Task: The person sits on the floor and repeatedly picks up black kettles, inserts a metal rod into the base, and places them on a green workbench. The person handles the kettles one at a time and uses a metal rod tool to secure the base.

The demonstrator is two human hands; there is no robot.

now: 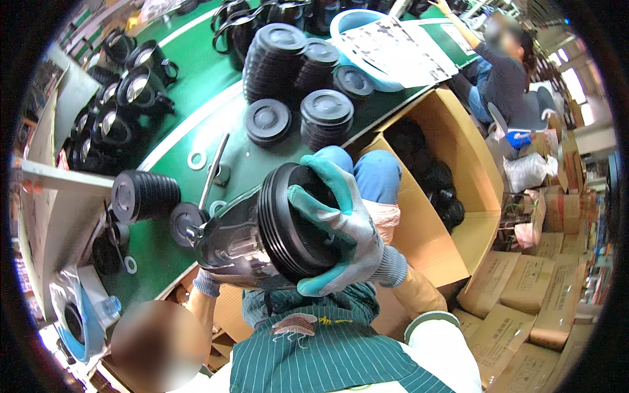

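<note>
A clear jar [229, 243] with a wide black ribbed collar [288, 226] is held tilted on its side in front of my apron. My right hand [347, 226], in a grey glove with green fingertips, wraps around the black end, thumb and fingers spread over its rim. My left hand [208, 281] supports the jar from below on the left; only its cuff and wrist show clearly, the fingers hidden behind the jar. Just beyond the jar on the green table lie a black disc lid [189, 224] and a metal rod [214, 169].
Stacks of black lids [274, 62] stand at the table's far side, near a blue basin [341, 23]. Several black-handled jugs [141, 88] sit far left. A tipped lid stack [145, 196] lies nearer. An open carton [481, 223] stands right; a person [508, 78] sits beyond.
</note>
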